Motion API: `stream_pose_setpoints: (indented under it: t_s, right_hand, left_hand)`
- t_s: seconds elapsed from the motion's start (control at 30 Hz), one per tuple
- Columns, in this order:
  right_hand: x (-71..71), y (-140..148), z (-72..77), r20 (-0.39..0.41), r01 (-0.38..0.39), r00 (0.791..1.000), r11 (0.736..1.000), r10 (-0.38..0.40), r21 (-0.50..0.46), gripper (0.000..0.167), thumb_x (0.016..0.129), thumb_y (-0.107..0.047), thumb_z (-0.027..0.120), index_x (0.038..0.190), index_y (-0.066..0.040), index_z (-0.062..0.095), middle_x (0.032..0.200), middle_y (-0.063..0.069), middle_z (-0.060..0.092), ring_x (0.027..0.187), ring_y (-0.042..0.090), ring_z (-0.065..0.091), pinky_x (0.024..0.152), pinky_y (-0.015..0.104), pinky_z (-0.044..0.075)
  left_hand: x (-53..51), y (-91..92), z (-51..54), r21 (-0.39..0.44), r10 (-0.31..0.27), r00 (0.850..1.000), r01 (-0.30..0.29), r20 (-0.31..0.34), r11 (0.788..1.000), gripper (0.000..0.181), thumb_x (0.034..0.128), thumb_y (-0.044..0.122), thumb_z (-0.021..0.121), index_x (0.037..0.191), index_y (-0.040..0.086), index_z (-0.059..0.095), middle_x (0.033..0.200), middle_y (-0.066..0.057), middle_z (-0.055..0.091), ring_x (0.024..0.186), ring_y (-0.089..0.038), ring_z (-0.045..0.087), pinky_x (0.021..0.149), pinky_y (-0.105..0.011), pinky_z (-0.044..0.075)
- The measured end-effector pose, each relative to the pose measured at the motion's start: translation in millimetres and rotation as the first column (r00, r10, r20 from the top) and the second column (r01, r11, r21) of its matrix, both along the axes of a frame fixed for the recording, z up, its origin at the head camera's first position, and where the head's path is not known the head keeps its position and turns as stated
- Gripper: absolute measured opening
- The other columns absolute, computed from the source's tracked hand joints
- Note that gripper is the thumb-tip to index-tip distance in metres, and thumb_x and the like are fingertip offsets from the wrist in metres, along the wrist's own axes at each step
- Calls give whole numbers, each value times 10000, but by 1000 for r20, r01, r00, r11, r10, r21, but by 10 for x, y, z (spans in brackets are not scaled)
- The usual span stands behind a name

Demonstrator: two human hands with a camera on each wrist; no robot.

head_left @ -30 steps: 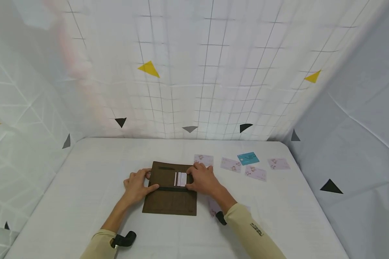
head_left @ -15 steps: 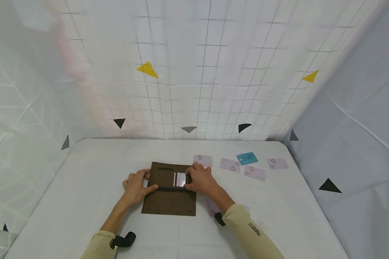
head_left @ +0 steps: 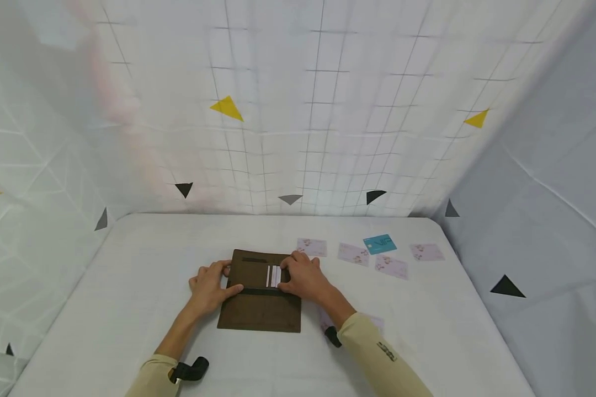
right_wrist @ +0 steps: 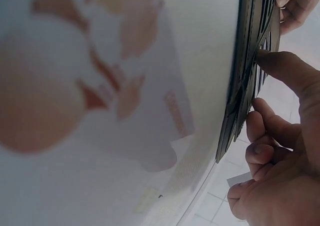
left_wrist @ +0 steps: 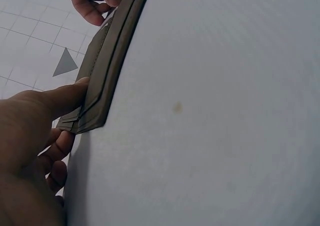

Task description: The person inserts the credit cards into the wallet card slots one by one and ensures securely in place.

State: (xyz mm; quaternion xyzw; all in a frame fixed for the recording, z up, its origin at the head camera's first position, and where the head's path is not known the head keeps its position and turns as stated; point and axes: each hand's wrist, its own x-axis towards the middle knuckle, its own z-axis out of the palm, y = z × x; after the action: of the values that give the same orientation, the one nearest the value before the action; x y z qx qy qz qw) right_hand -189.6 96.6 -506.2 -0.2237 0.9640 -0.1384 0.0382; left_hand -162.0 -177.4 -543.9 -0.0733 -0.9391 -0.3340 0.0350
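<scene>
The wallet (head_left: 260,313) looks like smooth, matt leather.

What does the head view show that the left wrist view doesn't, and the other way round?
Only the head view shows the teal rectangular card, the loose pale pink flower-printed cards and the beige fabric sleeves. Only the left wrist view clearly shows a small tan spot on the white tabletop. Both show the brown rectangular leather-look wallet, with the left hand and right hand on it.

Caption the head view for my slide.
Left hand and right hand on an open brown wallet, pale cards and a blue card lying to its right.
</scene>
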Motion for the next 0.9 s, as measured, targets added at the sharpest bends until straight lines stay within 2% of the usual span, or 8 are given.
stream_pose_setpoints:
  t_s: [0.2, 0.47, 0.9]
  right_hand:
    - [-20, -21, 14, 1, -3, 1000, 1000, 3, -4, 500, 854, -447, 788, 1241, -159, 657, 1153, 14, 552, 1091, 200, 528, 848, 445, 359]
    - [-26, -35, 33, 15, -6, 1000, 1000, 6, 0, 493, 850, -445, 794, 1232, -161, 667, 1151, 14, 568, 1090, 196, 533, 854, 445, 358]
    - [0, -24, 36, -1, -12, 1000, 1000, 12, -3, 496, 853, -448, 787, 1237, -161, 661, 1154, 21, 569, 1101, 200, 539, 835, 442, 365]
  left_hand:
    - [-10, -12, 7, 0, -6, 1000, 6, -13, 1000, 758, 828, 384, 827, 1423, 46, 500, 1040, -38, 571, 994, -304, 428, 842, -549, 210]
    - [-17, -6, 6, -15, 4, 1000, -3, 15, 1000, 761, 830, 408, 822, 1429, 66, 500, 1057, -33, 580, 1033, -310, 437, 865, -553, 220]
    - [0, 2, 35, -23, 0, 1000, 0, 17, 1000, 756, 834, 392, 823, 1428, 55, 499, 1057, -33, 577, 1020, -298, 435, 860, -546, 222]
